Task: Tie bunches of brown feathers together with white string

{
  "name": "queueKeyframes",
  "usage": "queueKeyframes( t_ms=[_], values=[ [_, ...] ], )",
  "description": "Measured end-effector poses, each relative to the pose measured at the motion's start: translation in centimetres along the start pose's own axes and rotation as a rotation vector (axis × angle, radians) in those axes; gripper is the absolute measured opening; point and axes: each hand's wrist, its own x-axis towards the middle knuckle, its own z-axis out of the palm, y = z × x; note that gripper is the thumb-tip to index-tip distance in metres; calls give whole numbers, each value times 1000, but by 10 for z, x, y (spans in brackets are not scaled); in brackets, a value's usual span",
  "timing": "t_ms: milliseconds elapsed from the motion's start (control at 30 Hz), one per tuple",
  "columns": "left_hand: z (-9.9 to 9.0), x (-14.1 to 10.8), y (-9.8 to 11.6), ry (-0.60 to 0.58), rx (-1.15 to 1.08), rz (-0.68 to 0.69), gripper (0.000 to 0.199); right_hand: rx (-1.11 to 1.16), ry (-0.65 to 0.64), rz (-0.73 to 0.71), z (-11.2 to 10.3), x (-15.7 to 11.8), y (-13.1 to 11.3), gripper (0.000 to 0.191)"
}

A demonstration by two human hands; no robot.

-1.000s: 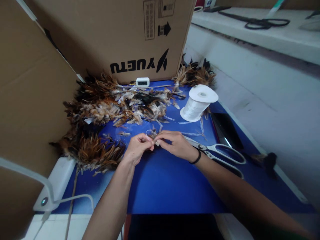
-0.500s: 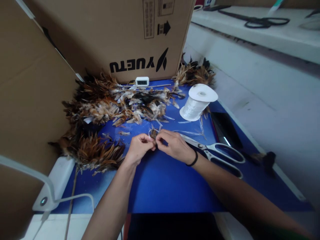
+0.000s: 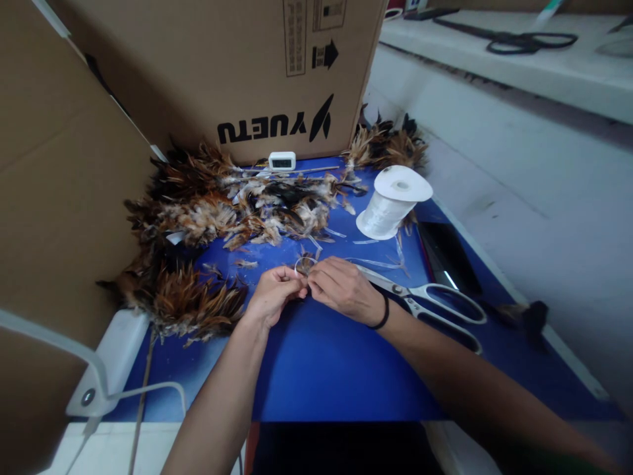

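Over the middle of the blue table mat (image 3: 336,376), my left hand (image 3: 277,293) pinches a thin white ribbon (image 3: 297,264) that curves up in a small loop. Close against it, my right hand (image 3: 343,290) has its fingers pinched together; what lies between them is hidden. A small brown feather (image 3: 309,259) shows behind the fingertips, partly covered. Large white-handled scissors (image 3: 415,290) lie just right of my right hand, their blades partly behind it. A white spool of ribbon (image 3: 393,201) stands upright farther back, with loose ribbon lying in front.
Brown and black feather bundles (image 3: 190,297) cover the left and back of the mat. A cardboard box (image 3: 237,79) stands behind them, near a small digital display (image 3: 281,161). A dark flat object (image 3: 448,257) lies right. Black scissors (image 3: 524,43) rest on a shelf.
My right fingers have closed up and drawn in beside the left fingertips, covering more of the brown feather. My left hand has barely moved.
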Motion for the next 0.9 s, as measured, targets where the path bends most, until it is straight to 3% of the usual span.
queueKeyframes(
  t_ms=[100, 300, 533, 900],
  values=[
    [0, 1, 0, 31, 10, 7, 18, 122, 23, 67, 0, 0, 0, 15],
    [-1, 2, 2, 57, 63, 80, 20, 504, 67, 410, -1, 3, -2, 11],
    [-1, 4, 0, 105, 143, 193, 21, 557, 101, 468, 3, 2, -5, 17],
    [6, 0, -8, 284, 490, 552, 14, 493, 223, 548, 5, 6, -14, 12]
  ],
)
